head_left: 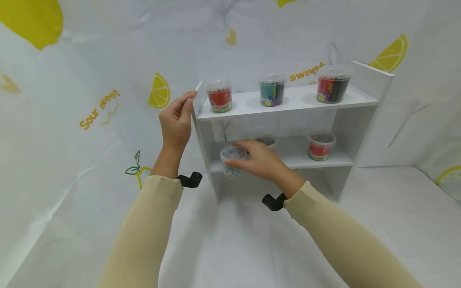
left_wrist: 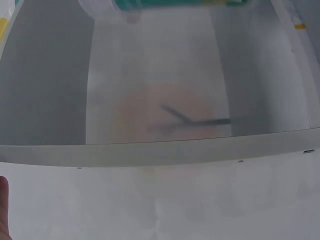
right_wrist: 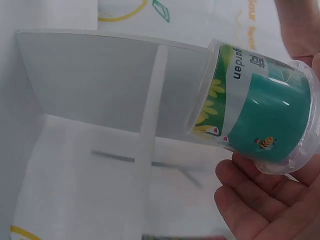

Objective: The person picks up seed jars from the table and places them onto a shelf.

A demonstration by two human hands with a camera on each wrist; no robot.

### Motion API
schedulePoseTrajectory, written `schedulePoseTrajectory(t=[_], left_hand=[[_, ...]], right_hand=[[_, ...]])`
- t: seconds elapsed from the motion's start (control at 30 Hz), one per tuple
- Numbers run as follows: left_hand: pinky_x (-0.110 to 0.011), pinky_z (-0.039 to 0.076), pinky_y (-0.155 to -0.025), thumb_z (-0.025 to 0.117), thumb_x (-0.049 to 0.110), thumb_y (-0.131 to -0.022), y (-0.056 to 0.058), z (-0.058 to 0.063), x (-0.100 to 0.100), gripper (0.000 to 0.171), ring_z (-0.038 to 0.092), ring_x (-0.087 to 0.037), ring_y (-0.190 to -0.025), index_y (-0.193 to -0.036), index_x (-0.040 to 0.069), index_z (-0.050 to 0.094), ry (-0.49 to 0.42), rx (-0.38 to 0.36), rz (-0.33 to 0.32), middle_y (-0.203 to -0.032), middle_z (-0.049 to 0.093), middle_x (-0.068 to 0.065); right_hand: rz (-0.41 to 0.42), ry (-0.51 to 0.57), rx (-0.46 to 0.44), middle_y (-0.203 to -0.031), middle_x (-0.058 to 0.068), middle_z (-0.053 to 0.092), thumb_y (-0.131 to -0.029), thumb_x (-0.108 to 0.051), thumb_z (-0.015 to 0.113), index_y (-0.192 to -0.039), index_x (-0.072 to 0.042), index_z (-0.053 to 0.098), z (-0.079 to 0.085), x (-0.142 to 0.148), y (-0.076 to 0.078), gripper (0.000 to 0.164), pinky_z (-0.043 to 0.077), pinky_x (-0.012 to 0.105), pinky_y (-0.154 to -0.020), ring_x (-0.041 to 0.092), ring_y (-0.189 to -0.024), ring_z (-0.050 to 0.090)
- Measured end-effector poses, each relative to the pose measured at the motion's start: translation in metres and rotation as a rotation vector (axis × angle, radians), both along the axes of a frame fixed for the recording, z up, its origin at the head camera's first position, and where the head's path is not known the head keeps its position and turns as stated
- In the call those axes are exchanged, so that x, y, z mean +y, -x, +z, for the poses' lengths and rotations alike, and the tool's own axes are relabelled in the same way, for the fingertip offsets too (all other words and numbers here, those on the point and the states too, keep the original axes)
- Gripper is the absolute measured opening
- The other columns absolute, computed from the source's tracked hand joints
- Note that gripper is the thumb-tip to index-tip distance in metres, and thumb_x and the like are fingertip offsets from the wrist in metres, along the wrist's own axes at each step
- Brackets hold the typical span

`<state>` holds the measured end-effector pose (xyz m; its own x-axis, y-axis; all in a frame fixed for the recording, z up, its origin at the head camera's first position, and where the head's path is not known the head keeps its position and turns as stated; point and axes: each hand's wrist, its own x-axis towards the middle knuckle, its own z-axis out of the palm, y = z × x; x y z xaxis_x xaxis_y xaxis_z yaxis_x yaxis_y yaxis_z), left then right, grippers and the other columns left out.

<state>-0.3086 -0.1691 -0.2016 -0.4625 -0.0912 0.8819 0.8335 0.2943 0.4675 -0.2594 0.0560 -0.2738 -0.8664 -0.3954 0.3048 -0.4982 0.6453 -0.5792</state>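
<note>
My right hand (head_left: 261, 160) holds a clear plastic cup (head_left: 231, 170) by its upper part, just in front of the left end of the middle shelf. In the right wrist view this cup (right_wrist: 272, 107) shows a green label with a bee and yellow flowers; fingers (right_wrist: 250, 200) curl beside it. My left hand (head_left: 177, 122) pinches the upper edge of the white shelf unit's left side panel (head_left: 199, 100). That hand is almost wholly outside the left wrist view, where the bottom of a green-labelled cup (left_wrist: 180, 4) shows at the top.
Along the top shelf (head_left: 245, 105) stand a red-labelled cup (head_left: 219, 99), a teal-and-black cup (head_left: 272, 93) and a red-and-black cup (head_left: 332, 89). The middle shelf bears a red-labelled cup (head_left: 320, 148) at right and another cup (head_left: 267, 140), partly hidden behind my right hand.
</note>
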Motion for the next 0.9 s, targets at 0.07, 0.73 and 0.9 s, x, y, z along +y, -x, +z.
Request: schedulePoseTrajectory(t=[0.07,0.73,0.9], left_hand=[[-0.026,0.054,-0.094,0.06,0.007,-0.096,0.0,0.0,0.0,0.022,0.068,-0.013,-0.108,-0.112,-0.002,0.073,0.0,0.0,0.004,-0.113,0.073,-0.011],[-0.025,0.054,-0.093,0.06,0.007,-0.097,0.001,-0.002,0.002,0.022,0.068,-0.016,-0.106,-0.111,-0.003,0.073,-0.005,0.015,-0.011,-0.112,0.073,-0.012],[-0.027,0.054,-0.094,0.06,0.008,-0.097,0.0,-0.001,0.002,0.022,0.068,-0.013,-0.108,-0.111,-0.002,0.073,-0.009,0.024,-0.01,-0.111,0.074,-0.011]], right_hand=[[-0.002,0.009,-0.004,-0.138,0.005,0.057,-0.085,-0.062,0.063,-0.142,-0.014,0.054,-0.001,-0.008,0.007,0.075,0.045,0.054,-0.102,0.024,-0.124,0.054],[-0.179,0.086,-0.124,-0.15,0.008,0.046,-0.081,-0.064,0.068,-0.15,-0.013,0.041,-0.014,-0.042,0.045,0.091,0.042,0.046,-0.11,0.025,-0.134,0.048],[-0.189,0.096,-0.122,-0.149,0.011,0.047,-0.081,-0.065,0.068,-0.15,-0.009,0.04,-0.014,-0.044,0.049,0.093,0.043,0.045,-0.109,0.026,-0.133,0.049]])
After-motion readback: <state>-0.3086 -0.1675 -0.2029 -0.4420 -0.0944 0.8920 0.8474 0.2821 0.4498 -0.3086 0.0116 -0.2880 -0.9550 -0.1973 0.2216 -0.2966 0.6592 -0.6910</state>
